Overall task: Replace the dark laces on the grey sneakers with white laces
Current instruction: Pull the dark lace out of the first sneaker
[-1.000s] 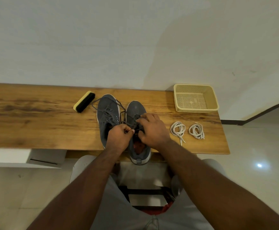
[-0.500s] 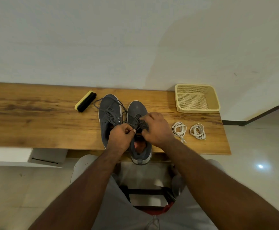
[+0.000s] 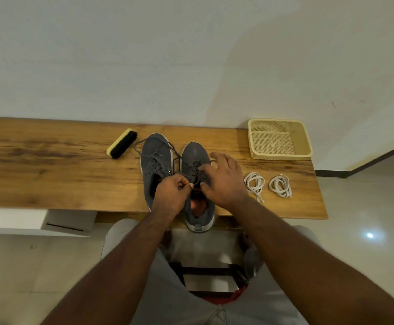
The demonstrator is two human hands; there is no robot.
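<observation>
Here the right sneaker (image 3: 197,160) is the thing to steer by, standing on the wooden surface (image 3: 50,174) with its toe toward the wall and its heel just past the near edge. Much of its lacing is hidden: the right hand (image 3: 224,179) lies over the eyelets, fingers (image 3: 217,157) loosely spread, thumb and fingertips seemingly down among the dark lace (image 3: 192,171), though whether they actually pinch it cannot be told. The left hand (image 3: 171,192), at the shoe's left side, has thumb and forefinger pressed together on a strand of that lace. It also covers the heel half of the left sneaker (image 3: 155,158), which touches the right sneaker's left flank and shows its own dark lace (image 3: 156,160) looped loose past the toe.

Right of the right sneaker, two coiled white laces (image 3: 254,184) (image 3: 281,186) lie side by side, apart from it. Beyond them, near the wall, sits a cream mesh basket (image 3: 306,146); only its perforated floor shows inside. Left of the left sneaker lies a shoe brush (image 3: 122,143), bristles dark, tilted.
</observation>
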